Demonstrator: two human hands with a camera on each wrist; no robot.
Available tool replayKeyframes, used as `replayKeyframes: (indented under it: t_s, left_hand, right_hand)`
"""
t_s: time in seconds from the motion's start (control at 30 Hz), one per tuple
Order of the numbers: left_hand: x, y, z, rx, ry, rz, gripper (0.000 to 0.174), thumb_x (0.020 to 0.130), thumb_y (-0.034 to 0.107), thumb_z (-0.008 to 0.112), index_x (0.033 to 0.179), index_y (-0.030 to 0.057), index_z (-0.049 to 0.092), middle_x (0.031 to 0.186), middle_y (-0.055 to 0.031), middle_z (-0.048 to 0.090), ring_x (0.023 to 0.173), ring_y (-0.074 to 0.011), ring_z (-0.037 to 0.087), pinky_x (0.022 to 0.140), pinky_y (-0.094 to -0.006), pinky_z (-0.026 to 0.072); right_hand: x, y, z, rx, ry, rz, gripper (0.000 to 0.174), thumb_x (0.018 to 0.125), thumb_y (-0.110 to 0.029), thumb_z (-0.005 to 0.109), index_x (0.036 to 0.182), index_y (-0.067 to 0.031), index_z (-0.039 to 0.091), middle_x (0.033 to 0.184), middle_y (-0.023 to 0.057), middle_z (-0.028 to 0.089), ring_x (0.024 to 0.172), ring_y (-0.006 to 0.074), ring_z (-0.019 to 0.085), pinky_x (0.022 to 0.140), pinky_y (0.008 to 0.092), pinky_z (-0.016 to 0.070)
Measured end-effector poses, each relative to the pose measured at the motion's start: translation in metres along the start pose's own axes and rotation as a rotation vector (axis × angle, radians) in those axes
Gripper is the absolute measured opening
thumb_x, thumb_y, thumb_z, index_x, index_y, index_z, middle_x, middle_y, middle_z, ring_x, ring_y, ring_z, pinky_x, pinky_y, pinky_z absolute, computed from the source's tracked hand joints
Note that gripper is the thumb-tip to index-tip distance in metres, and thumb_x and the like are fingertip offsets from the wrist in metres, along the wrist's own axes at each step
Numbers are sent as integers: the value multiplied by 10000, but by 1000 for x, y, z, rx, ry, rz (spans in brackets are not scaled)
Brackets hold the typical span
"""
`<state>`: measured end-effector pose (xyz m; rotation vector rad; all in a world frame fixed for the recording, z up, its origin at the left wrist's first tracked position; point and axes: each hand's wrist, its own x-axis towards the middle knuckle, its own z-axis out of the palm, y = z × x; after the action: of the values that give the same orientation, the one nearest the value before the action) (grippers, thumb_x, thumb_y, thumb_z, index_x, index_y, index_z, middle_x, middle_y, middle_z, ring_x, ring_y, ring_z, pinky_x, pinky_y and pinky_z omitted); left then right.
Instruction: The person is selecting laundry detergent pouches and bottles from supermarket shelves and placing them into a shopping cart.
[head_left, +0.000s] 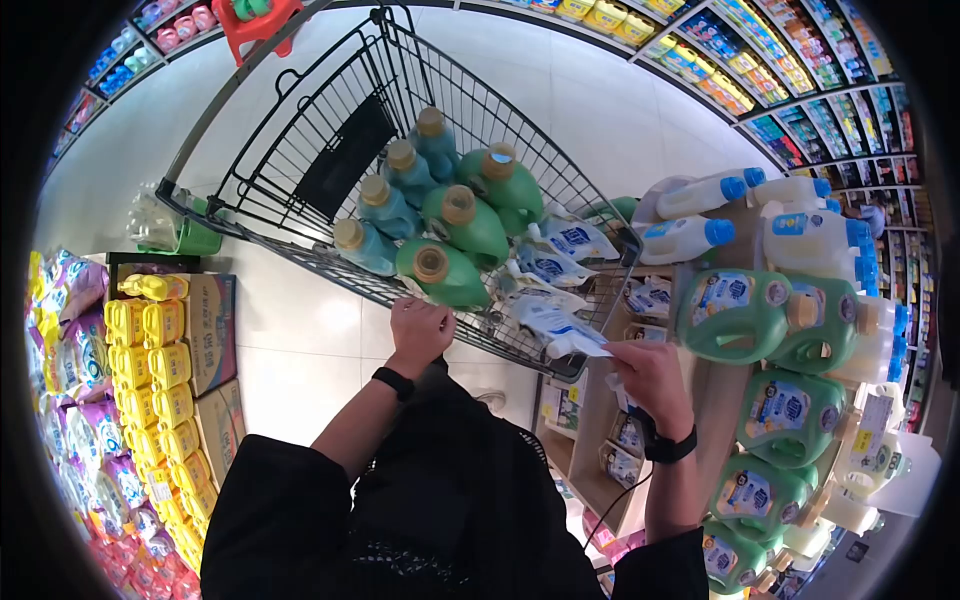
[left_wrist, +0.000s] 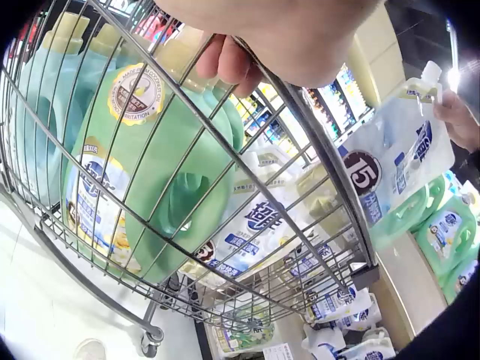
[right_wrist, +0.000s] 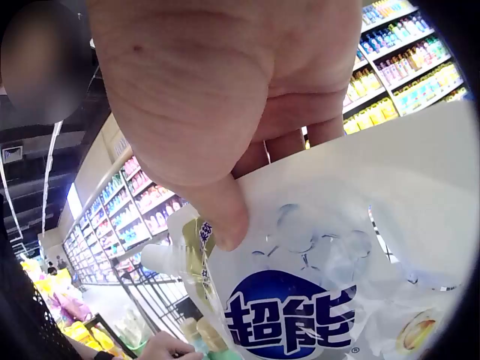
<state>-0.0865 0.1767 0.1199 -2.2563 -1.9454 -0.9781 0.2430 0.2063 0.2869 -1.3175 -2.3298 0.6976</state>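
My right hand (head_left: 655,385) pinches the edge of a white detergent refill pouch (right_wrist: 300,300), thumb flat on its printed front. In the left wrist view this pouch (left_wrist: 397,150) hangs upright at the cart's end, its spout cap on top. My left hand (head_left: 420,330) grips the rim of the wire shopping cart (left_wrist: 202,116), fingers curled over the bar. Just inside the rim stands a green detergent jug (left_wrist: 150,172). More green jugs (head_left: 465,220) and several teal bottles (head_left: 385,205) fill the cart's middle. Other white pouches (head_left: 575,240) lie toward its right end.
A display stand on the right carries green jugs (head_left: 735,315) and white jugs with blue caps (head_left: 690,235), with pouches (head_left: 650,297) on its lower shelf. Yellow bottles (head_left: 165,365) and cartons (head_left: 212,335) are stacked at left. Stocked shelves (head_left: 780,60) line the far side.
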Motion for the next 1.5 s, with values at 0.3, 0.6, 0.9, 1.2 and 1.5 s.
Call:
replayKeyframes:
  t_s: [0.3, 0.6, 0.9, 1.2, 1.5]
  left_hand:
    - [19, -40, -7, -10, -18, -6, 166, 728, 141, 680, 606, 131, 569, 582, -6, 584, 616, -192, 566, 764, -359, 428]
    - [23, -40, -4, 0, -41, 19, 160, 738, 156, 674, 615, 129, 576, 594, -5, 594, 634, -191, 567, 779, -372, 426]
    - [31, -26, 20, 63, -70, 59, 125, 732, 129, 671, 621, 122, 614, 584, 1, 593, 650, -174, 588, 792, -365, 397]
    - [38, -28, 34, 130, -97, 122, 201, 765, 165, 676, 596, 114, 580, 587, -37, 576, 665, -223, 581, 790, -411, 397]
    - [39, -19, 29, 103, -150, 108, 232, 836, 197, 640, 637, 88, 588, 583, -48, 570, 635, -248, 564, 781, -419, 382]
  right_hand:
    - [42, 51, 127, -24, -241, 77, 105, 808, -150, 636, 853, -100, 717, 741, 147, 656, 690, 351, 634, 633, 442, 510]
    - [52, 93, 213, 6, -288, 217, 159, 827, -230, 656, 852, -95, 736, 762, 150, 676, 725, 358, 655, 680, 439, 525]
    - [47, 110, 247, -73, -78, 380, 134, 812, -196, 601, 807, -142, 724, 752, 146, 676, 746, 366, 649, 678, 480, 515]
    - [38, 12, 239, 210, 165, 400, 201, 890, -219, 604, 926, -36, 678, 900, 138, 661, 923, 328, 612, 816, 430, 462]
    - [31, 25, 235, 202, 152, 397, 419, 865, -469, 615, 909, -64, 711, 859, 140, 691, 863, 327, 638, 784, 435, 450]
